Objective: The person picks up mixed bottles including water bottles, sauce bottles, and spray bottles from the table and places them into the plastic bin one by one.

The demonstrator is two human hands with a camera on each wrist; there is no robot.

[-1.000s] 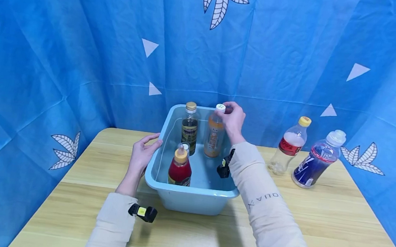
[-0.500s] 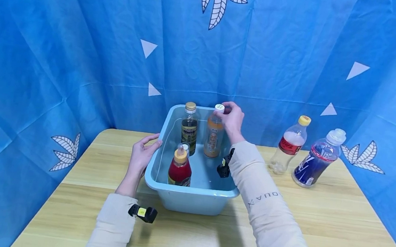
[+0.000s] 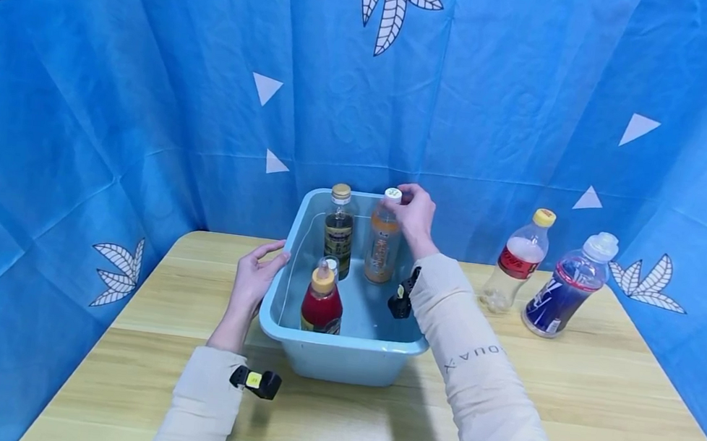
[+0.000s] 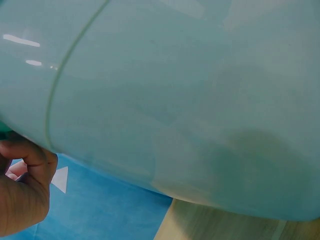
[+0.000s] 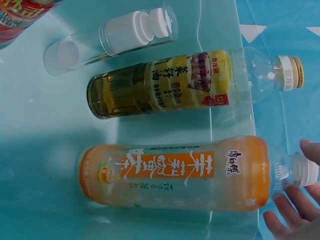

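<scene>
Blue curtain [image 3: 365, 120]: twelve o'clock. Left hand [image 3: 252, 276]: grips tub [image 3: 340, 340], nine o'clock. Right hand [image 3: 417, 215]: pinches orange-labelled bottle [image 3: 381, 251] inside, one o'clock.

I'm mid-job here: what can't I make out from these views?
- Head: the base of the red bottle, hidden by the tub.
- Head: the lower part of the clear container, hidden by the red bottle.
- Right wrist: part of the right hand, cut off by the right edge.
- Left wrist: part of the left hand, cut off by the left edge.
</scene>
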